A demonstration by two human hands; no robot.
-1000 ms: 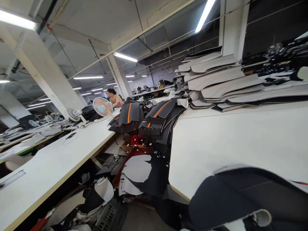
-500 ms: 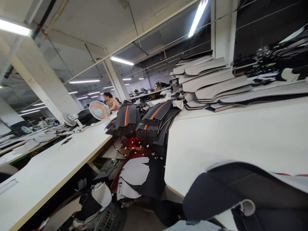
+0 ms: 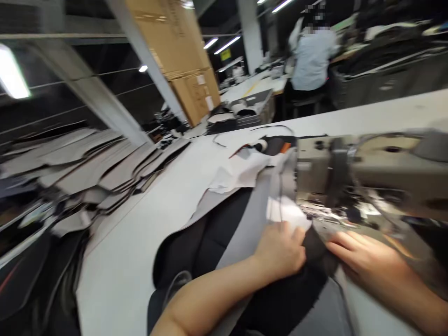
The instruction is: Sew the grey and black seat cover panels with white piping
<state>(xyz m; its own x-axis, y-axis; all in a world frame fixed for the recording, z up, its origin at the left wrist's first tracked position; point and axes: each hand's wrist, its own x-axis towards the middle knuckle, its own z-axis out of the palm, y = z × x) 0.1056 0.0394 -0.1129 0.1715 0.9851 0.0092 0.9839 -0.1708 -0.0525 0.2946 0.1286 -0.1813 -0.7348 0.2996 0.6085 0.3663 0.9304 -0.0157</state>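
A black and grey fabric panel (image 3: pixel 294 298) lies across the white table, up against a sewing machine (image 3: pixel 385 172). My left hand (image 3: pixel 282 249) is closed on the panel, its fingers curled beside a bright white patch just left of the machine's needle area. To the right, my right hand (image 3: pixel 364 256) lies with fingers stretched out, the tips touching the black cloth's edge below the machine head. Its thumb is mostly hidden. Blur and glare obscure the needle and presser foot.
Stacks of grey-and-black cut panels (image 3: pixel 101 158) cover the table's left side. Crumpled white material (image 3: pixel 238 170) sits behind the panel. Tall cardboard boxes (image 3: pixel 178 56) stand beyond. A person in a light blue shirt (image 3: pixel 311 58) is farther back, near dark piled material (image 3: pixel 392 65).
The view has swung right, from the aisle and fans to the sewing machine. Both my hands and the machine are now in sight; the panel stacks have shifted to the left side.
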